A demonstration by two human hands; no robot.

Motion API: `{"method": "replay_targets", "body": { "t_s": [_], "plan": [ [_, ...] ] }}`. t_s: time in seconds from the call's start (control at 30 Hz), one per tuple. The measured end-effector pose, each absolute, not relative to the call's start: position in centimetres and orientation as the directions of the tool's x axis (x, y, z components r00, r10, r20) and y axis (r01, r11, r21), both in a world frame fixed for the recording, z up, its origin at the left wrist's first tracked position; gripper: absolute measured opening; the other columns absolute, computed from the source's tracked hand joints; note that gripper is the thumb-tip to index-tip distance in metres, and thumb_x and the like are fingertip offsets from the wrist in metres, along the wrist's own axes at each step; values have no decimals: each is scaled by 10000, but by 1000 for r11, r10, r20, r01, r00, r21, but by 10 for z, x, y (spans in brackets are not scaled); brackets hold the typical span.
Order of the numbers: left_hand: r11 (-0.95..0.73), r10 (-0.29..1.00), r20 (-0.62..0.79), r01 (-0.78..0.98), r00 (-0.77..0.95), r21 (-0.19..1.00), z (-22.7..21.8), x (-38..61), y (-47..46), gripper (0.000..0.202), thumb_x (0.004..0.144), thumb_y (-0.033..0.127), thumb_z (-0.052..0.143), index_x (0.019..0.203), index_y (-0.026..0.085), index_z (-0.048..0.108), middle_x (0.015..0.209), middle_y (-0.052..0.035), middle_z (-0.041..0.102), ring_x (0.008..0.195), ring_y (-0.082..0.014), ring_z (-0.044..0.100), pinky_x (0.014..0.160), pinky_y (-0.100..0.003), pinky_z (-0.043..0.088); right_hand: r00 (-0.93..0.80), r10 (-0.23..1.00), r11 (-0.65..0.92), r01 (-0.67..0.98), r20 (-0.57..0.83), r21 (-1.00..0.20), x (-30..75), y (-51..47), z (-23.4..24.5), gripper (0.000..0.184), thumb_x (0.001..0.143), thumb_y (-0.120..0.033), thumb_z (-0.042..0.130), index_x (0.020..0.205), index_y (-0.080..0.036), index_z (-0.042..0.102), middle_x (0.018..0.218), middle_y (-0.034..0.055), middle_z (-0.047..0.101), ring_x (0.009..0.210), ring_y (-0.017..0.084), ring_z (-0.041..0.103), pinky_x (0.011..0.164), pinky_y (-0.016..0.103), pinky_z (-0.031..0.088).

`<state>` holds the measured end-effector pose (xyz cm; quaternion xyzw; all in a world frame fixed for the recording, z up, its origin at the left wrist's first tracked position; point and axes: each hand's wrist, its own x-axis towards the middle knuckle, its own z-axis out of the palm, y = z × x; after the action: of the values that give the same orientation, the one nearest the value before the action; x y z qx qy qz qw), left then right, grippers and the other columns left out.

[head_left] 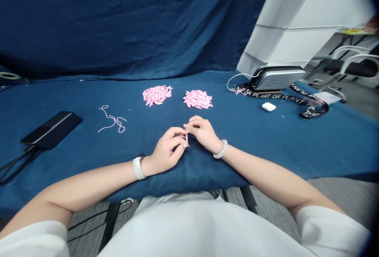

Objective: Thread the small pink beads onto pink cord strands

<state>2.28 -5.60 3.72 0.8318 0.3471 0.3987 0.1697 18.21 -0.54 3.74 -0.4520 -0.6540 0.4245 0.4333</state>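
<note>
"What are the hands doing?"

"The left hand and the right hand are pinching a small pink strip between their fingertips, just above a blue cloth."

"How tight is the grip?"

"Both hands are holding it in a narrow pinch. The strip is standing nearly upright between them, with its lower end showing below the fingers."

"What's lying around them?"

"A pink heap and a second pink heap are sitting ahead of the hands, and a thin pink cord is lying off to the left, near a black phone. A white earbud case is resting off to the right."
</note>
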Motion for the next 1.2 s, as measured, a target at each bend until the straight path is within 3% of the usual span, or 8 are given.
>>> {"method": "replay_targets", "body": {
  "t_s": [0.2, 0.4, 0.6, 0.77, 0.93, 1.03, 1.2],
  "plan": [
    [-740, 670, 541, 390, 509, 549, 37, 25, -58, 146, 795, 148, 457, 750, 130, 594, 981, -88, 516, 858, -96, 503, 840, -236, 419, -253, 953, 221, 200, 168, -954, 178, -5, 37, 200, 706, -232, 607, 547, -111, 617, 771, 15, 483, 681, 54, 453, 660, 218, 355],
    [-728, 679, 482, 422, 554, 540, 35, 22, -54, 183, 821, 187, 439, 814, 166, 621, 1083, -74, 592, 958, -126, 541, 914, -276, 381, -366, 915, 193, 25, 170, -981, 183, 2, 33, 205, 659, -310, 659, 599, -118, 621, 830, 19, 472, 655, 43, 444, 587, 197, 375],
    [-678, 732, 490, 439, 473, 589, 37, 21, -53, 181, 824, 219, 460, 865, 187, 633, 980, -59, 652, 966, -131, 573, 895, -272, 397, -416, 896, 182, 35, 152, -983, 182, 3, 28, 180, 672, -284, 638, 600, -120, 623, 812, 21, 516, 711, 62, 489, 682, 219, 399],
    [-717, 697, 487, 530, 527, 452, 45, 15, -44, 208, 798, 269, 513, 950, 214, 644, 1018, -53, 648, 988, -145, 567, 907, -290, 373, -412, 898, 201, 71, 155, -977, 183, 2, 30, 122, 676, -215, 610, 594, -125, 623, 790, 14, 541, 760, 74, 504, 756, 225, 386],
    [-726, 681, 478, 595, 554, 345, 49, 4, -30, 219, 792, 263, 517, 957, 236, 658, 1033, -42, 646, 964, -155, 561, 885, -307, 340, -411, 895, 244, 120, 176, -962, 183, 1, 31, 207, 724, -298, 593, 611, -126, 614, 769, 12, 539, 755, 74, 489, 769, 223, 370],
    [-714, 696, 511, 562, 504, 418, 51, 5, -28, 202, 792, 251, 513, 926, 220, 661, 976, -49, 655, 942, -145, 565, 877, -290, 356, -410, 895, 255, 147, 176, -956, 183, 1, 31, 264, 753, -348, 566, 622, -122, 605, 766, 16, 535, 741, 75, 480, 752, 224, 369],
    [-503, 860, 380, 445, 340, 741, 59, 15, -32, 193, 784, 301, 528, 825, 166, 660, 874, -57, 646, 786, -116, 568, 730, -218, 415, -337, 928, 214, 142, 157, -966, 182, 1, 30, 261, 734, -354, 588, 624, -118, 590, 760, 14, 530, 728, 75, 483, 729, 222, 369]
  ]
}}
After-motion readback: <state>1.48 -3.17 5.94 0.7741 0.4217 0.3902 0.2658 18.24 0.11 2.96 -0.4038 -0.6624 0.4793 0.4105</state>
